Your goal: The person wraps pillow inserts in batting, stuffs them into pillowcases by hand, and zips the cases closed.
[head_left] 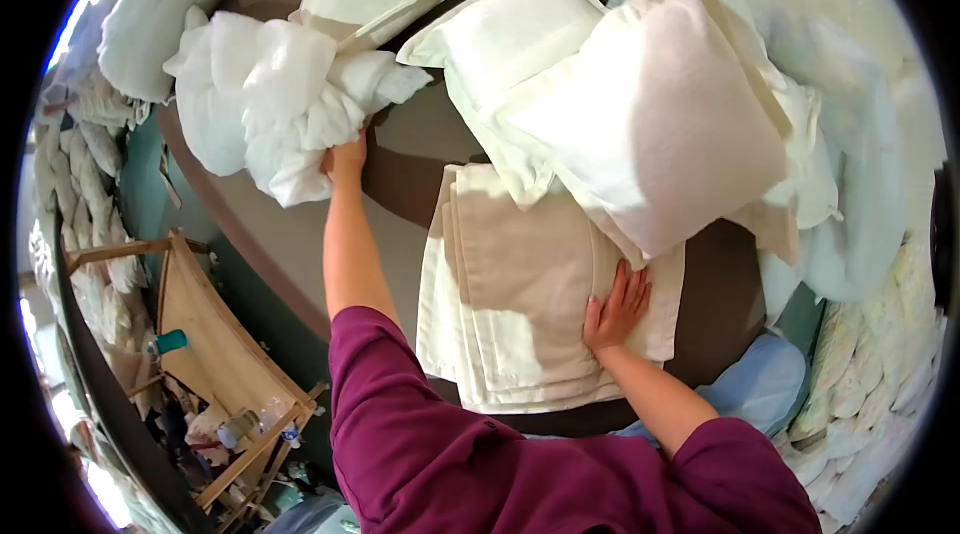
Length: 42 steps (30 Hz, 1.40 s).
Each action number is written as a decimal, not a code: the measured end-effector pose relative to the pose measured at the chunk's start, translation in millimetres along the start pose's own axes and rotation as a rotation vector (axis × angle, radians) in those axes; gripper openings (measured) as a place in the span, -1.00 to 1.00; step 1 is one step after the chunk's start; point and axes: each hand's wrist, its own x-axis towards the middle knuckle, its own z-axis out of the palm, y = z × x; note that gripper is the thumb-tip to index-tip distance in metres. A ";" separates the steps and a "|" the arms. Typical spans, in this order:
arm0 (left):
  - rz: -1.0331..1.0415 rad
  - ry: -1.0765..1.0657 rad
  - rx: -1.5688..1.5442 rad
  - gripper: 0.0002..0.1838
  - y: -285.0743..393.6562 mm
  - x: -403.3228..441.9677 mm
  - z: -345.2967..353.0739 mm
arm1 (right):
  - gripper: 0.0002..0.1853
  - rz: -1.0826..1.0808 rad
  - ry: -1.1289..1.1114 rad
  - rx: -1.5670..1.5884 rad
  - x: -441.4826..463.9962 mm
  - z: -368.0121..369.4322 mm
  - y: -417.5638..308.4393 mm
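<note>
likely a workshop: stuffing (265, 84), pillows (700, 124)

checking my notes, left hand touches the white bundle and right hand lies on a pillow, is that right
Wrong surface: the head view shows the right hand lying on folded cream cloths. The left hand does touch the white bundle.

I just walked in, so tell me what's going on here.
A person's left hand is at the near edge of a white bundle, partly hidden, so its hold is unclear. The right hand lies spread on a cloth stack. White pillows lie beyond, some corners overlapping the stack.
</note>
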 end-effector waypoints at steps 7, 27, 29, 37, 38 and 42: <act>0.243 0.248 0.019 -0.20 -14.9 -123.4 35.5 | -0.22 0.005 0.052 0.076 7.6 -0.7 -1.4; 0.005 0.036 0.098 0.15 -2.5 -453.1 -1.6 | -0.41 -0.306 -0.967 0.130 -54.1 -171.5 120.7; -0.062 0.013 0.052 0.11 17.1 -451.1 -11.7 | -0.59 -0.250 -1.260 0.633 -53.9 -262.8 178.4; 0.026 -0.001 0.090 0.07 -8.0 -456.6 4.2 | -0.71 1.057 1.115 0.877 -227.4 -319.6 528.4; 0.023 -0.015 0.094 0.04 -5.9 -458.8 1.7 | -0.71 1.132 1.038 0.838 -274.9 -288.5 577.7; -0.018 0.024 0.091 -0.03 -16.3 -458.3 17.1 | -0.69 1.336 0.758 0.813 -338.7 -172.9 617.6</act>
